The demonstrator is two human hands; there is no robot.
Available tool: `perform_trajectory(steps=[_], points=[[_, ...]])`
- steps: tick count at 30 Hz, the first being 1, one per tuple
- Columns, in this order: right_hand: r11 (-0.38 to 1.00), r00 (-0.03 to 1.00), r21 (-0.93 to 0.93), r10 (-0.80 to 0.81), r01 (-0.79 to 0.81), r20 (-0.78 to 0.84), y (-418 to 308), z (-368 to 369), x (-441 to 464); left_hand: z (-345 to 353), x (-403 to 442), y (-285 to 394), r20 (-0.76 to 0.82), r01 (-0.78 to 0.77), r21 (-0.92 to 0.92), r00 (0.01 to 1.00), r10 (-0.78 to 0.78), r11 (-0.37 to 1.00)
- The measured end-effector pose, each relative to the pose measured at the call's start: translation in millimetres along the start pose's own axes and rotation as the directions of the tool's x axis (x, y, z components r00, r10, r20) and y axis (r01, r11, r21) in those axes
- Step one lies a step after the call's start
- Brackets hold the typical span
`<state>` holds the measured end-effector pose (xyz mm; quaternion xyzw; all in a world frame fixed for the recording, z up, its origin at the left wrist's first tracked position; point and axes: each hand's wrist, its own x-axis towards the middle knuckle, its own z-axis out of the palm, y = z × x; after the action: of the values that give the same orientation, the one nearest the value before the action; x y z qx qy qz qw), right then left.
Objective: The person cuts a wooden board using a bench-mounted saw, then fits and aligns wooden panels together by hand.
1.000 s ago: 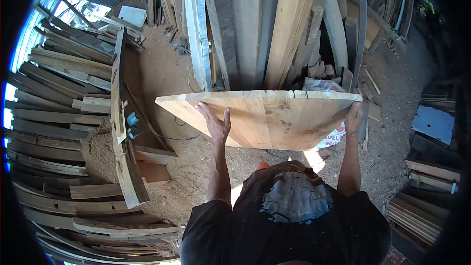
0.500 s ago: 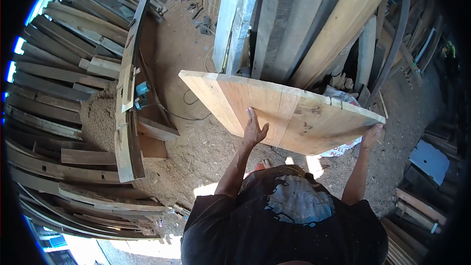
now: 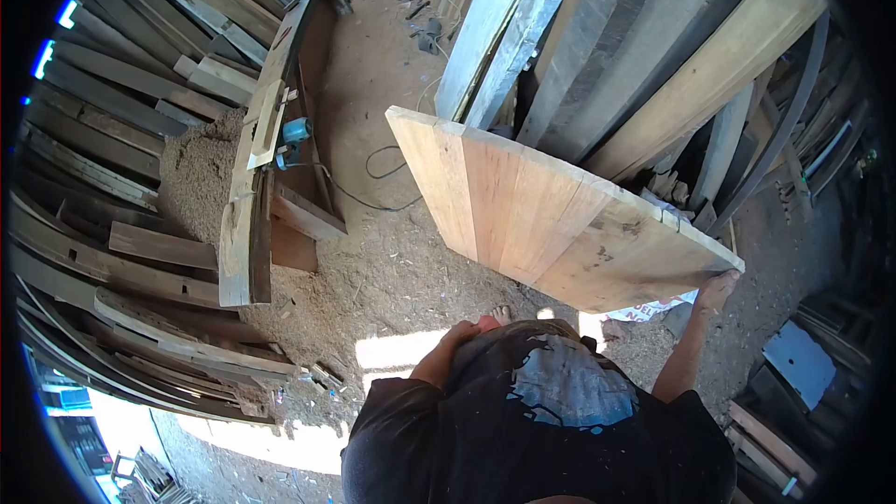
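A wide panel of joined wooden boards [image 3: 532, 210] stands tilted in front of me, its long top edge slanting down to the right. My right hand [image 3: 717, 291] is closed round the panel's lower right corner. Away from the panel, my left hand [image 3: 459, 331] is down by my body at the front of the dark shirt, beside something reddish; its fingers are mostly hidden. Behind the panel, tall planks [image 3: 644, 47] lean upright. Part of a printed white sack [image 3: 649, 310] shows under the panel's lower edge.
At the left is a long wooden bench [image 3: 245, 243] with a teal power tool [image 3: 296, 130], whose cable [image 3: 369, 201] runs over the ground. Stacked boards [image 3: 121, 177] and a sawdust heap [image 3: 201, 177] lie beyond it. A pale sheet [image 3: 800, 364] is at the right.
My left hand has come off the panel's face and moved down to my body. My right hand stays on the corner. The view has turned left, and the panel appears more slanted.
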<state>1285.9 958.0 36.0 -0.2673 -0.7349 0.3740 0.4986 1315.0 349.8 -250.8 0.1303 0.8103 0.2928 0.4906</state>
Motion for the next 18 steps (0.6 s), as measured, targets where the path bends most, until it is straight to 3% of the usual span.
perform_trajectory(steps=[1,3,4,7,8,11,12,14,18], points=[[0.998,0.999,-0.04,-0.043,0.043,0.001,3.1,0.2,1.5,-2.0,-27.0,12.4,-0.117,0.266,-0.308,0.942,-0.314,0.913],[0.985,0.992,-0.115,-0.129,0.129,0.009,13.2,-4.0,6.2,26.5,8.7,-54.9,-0.226,0.169,-0.051,0.958,-0.177,0.984],[0.986,0.995,-0.132,-0.099,0.1,0.012,20.6,-4.9,7.4,38.1,22.8,-83.4,-0.277,0.134,0.085,0.955,-0.106,0.987],[1.0,0.997,-0.004,0.031,-0.031,0.071,-2.5,-0.5,2.6,11.3,8.0,-72.0,-0.284,0.047,0.169,0.959,0.003,0.984],[0.998,0.997,-0.031,0.054,-0.053,0.056,2.2,-0.6,4.0,-12.8,-22.6,-34.9,-0.277,0.111,-0.024,0.954,-0.113,0.994],[0.988,0.998,-0.156,0.004,0.006,0.062,8.5,-3.6,7.1,-24.2,-28.0,-13.9,-0.379,0.09,-0.151,0.915,-0.141,0.985],[0.979,0.998,-0.201,0.041,-0.029,0.055,3.6,-3.0,6.6,-18.9,-8.5,-19.8,-0.389,0.163,-0.317,0.876,-0.284,0.934],[0.951,0.993,-0.292,0.115,-0.099,0.036,-7.2,-4.0,4.3,-18.9,-4.5,-4.4,-0.364,0.145,-0.374,0.885,-0.289,0.916],[0.98,0.993,-0.199,0.048,-0.025,0.111,-18.1,-6.0,1.4,-12.8,-0.3,19.9,-0.328,0.132,-0.382,0.906,-0.267,0.915]])
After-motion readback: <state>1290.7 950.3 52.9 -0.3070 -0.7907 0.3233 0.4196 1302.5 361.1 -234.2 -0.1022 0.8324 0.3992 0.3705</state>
